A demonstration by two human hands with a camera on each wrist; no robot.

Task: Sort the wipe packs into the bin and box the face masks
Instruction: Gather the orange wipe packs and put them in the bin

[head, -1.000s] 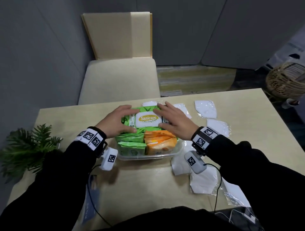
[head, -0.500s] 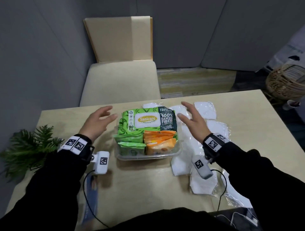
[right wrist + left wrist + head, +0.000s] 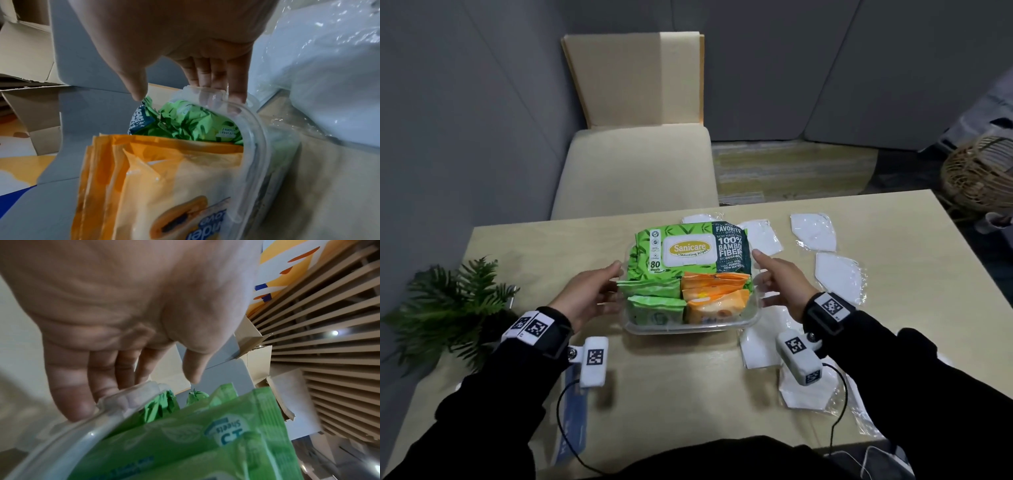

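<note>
A clear plastic bin (image 3: 690,328) is sitting near the middle of the light wooden table (image 3: 893,240), packed with wipe packs. A large green Sanicare wipe pack (image 3: 691,251) is lying across the top at the bin's 12 o'clock end. Small green wipe packs (image 3: 654,298) are standing on edge at the bin's 7 o'clock side, and orange wipe packs (image 3: 717,298) are standing beside them at its 5 o'clock side.

The left hand (image 3: 585,296) is reaching to the bin's 9 o'clock side. In the left wrist view its fingers (image 3: 69,395) are lying nearly straight and close together against the outside of the rim tab, with the thumb (image 3: 195,365) held apart above the packs. The right hand (image 3: 782,286) is mirroring it at the 3 o'clock side; in the right wrist view its fingers (image 3: 205,74) are pressed together behind the clear rim tab, and the thumb (image 3: 135,84) is pointing down over the packs without touching them.

Wrapped white face masks (image 3: 813,233) are lying scattered on the table from the bin's 1 o'clock round to its 5 o'clock, some just beside it. A green fern plant (image 3: 445,308) is sitting at the table's 9 o'clock edge. A beige chair (image 3: 633,171) is standing beyond the table at 12 o'clock, and a wicker basket (image 3: 979,174) is on the floor at 2 o'clock.
</note>
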